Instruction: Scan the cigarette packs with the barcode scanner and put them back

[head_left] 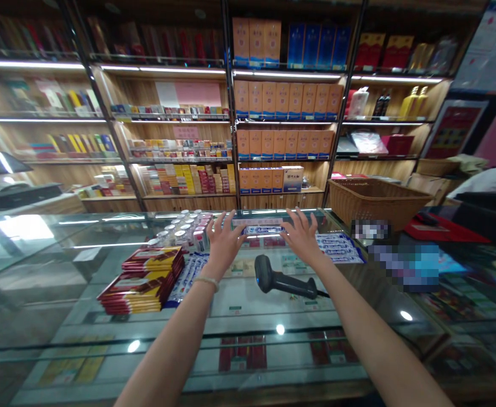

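- Fingers of the left hand [225, 244] are spread apart, as are those of the right hand [303, 238]; each thumb reaches toward one end of a blue and white packet [264, 230] near the far edge of the glass counter [231, 291]. Whether the thumbs press on it, I cannot tell.
- Leftmost, the stacked red and yellow bars [146, 278] could slide if the left forearm swung outward.
- The lidded tubs [180, 234], toward the far edge, might topple if the left knuckles brushed them.
- The packet could slip or twist if the thumbs worked unevenly.
- The scanner [285, 282] lies between the forearms; a dropped right wrist might knock it or snag its cord [323, 294].
- Left arm: slants rightward from the near edge, bracelet [207, 281] at the wrist.
- Right arm: mirrors it, slanting leftward.
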Available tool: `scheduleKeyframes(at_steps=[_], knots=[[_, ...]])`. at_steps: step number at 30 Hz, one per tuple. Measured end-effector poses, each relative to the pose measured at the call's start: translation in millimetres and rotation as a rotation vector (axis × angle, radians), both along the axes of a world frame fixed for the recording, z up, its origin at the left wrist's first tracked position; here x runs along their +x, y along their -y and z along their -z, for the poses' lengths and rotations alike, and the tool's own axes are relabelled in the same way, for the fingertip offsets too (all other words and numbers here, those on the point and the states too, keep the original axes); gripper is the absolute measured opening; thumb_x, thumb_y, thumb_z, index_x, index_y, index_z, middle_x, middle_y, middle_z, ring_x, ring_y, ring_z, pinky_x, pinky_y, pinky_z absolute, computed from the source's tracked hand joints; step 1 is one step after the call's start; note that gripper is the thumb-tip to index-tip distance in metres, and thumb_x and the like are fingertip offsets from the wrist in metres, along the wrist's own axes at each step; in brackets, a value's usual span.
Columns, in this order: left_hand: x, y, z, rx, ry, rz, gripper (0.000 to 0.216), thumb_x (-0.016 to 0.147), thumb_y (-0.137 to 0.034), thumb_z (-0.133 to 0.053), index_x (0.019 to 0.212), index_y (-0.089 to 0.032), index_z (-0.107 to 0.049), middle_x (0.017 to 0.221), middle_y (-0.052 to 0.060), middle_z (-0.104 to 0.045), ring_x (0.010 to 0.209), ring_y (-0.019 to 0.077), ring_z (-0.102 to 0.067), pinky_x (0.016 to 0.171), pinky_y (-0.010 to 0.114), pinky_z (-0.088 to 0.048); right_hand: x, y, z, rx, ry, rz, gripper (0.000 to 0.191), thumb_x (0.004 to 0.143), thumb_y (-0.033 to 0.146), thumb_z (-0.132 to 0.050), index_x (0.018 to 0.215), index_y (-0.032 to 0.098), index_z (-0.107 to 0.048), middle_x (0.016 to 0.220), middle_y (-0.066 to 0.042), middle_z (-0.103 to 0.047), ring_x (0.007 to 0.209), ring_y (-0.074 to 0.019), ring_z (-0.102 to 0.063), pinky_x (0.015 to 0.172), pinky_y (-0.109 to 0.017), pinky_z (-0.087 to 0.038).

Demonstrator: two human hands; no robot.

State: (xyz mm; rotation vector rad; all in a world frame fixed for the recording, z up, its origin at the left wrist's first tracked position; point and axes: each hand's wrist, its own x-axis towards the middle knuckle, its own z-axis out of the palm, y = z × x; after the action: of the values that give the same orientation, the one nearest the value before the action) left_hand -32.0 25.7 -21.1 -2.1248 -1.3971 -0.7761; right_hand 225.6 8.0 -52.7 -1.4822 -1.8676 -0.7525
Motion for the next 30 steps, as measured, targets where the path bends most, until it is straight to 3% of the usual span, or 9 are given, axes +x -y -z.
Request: scheduleKeyframes(at_steps=[12,22,30], knots=[[2,7,1.3,0.019,0.028,0.019,0.034,0.093,-0.044,-0.064,0.127,-0.038,-0.068,0.163,0.003,-0.043,0.150,0.0325,-0.034,0.125,0.056,-0.017,-10,6,2.0,-0.015,-0.008,-0.021,0.025,0.101,0.039,-0.050,0.115,0.027,-0.067,0.158,-0.010,-0.046,0.152,-0.0309,-0.026,0.123,-0.059,-0.005],[1,9,1.7,0.006,0.067,0.065,0.018,0.095,-0.048,-0.060,0.097,-0.039,-0.076,0.159,-0.007,-0.049,0.149,0.0322,-0.036,0.124,0.062,-0.013,-11,13,3.6,-0.058,0.015,-0.057,0.028,0.104,0.037,-0.044,0.106,0.027,-0.070,0.159,-0.008,-0.045,0.152,-0.0290,-0.025,0.123,-0.057,-0.004],[2,14,-0.8,-0.002,0.053,0.066,0.017,0.095,-0.046,-0.060,0.095,-0.037,-0.075,0.160,-0.008,-0.046,0.149,0.0326,-0.035,0.122,0.063,-0.013,-14,14,1.4,-0.030,-0.023,-0.058,0.023,0.100,0.038,-0.051,0.112,0.028,-0.068,0.157,-0.010,-0.047,0.152,-0.0302,-0.026,0.123,-0.057,-0.005]])
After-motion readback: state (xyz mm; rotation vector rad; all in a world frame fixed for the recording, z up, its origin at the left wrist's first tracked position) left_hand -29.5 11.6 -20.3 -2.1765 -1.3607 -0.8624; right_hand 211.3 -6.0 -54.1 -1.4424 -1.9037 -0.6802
